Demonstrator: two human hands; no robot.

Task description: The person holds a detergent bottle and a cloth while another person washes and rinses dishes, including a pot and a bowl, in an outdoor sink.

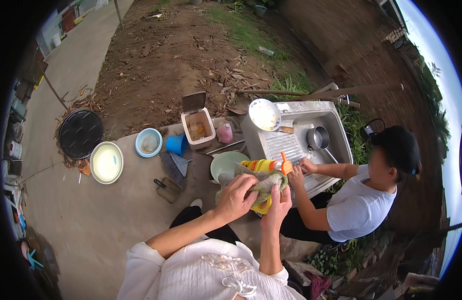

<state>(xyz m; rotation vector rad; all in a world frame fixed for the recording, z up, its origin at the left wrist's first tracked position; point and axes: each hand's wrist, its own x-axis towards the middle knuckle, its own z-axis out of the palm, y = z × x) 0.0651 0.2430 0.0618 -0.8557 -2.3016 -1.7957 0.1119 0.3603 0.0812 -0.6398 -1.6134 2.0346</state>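
A worn green-grey cloth (pixel 266 187) is held between my two hands. My left hand (pixel 238 193) grips its left part with bent fingers. On the cloth's right end lies the thumb of my right hand (pixel 279 202). Just beyond and partly under the cloth is a yellow bottle (pixel 259 165) with an orange trigger-like top (pixel 286 164); the cloth and my hands hide its middle. What bears the bottle's weight cannot be told. Another person's hands (pixel 303 170) are close to the orange top, over the sink edge.
A metal sink (pixel 343 131) holds a small saucepan (pixel 319 138); a bowl (pixel 264 114) stands on its corner. A person in a cap (pixel 360 198) is at right. Left of the sink are a pale green basin (pixel 216 165), an open bin (pixel 208 141), a pink bottle (pixel 225 133) and a blue bucket (pixel 174 144).
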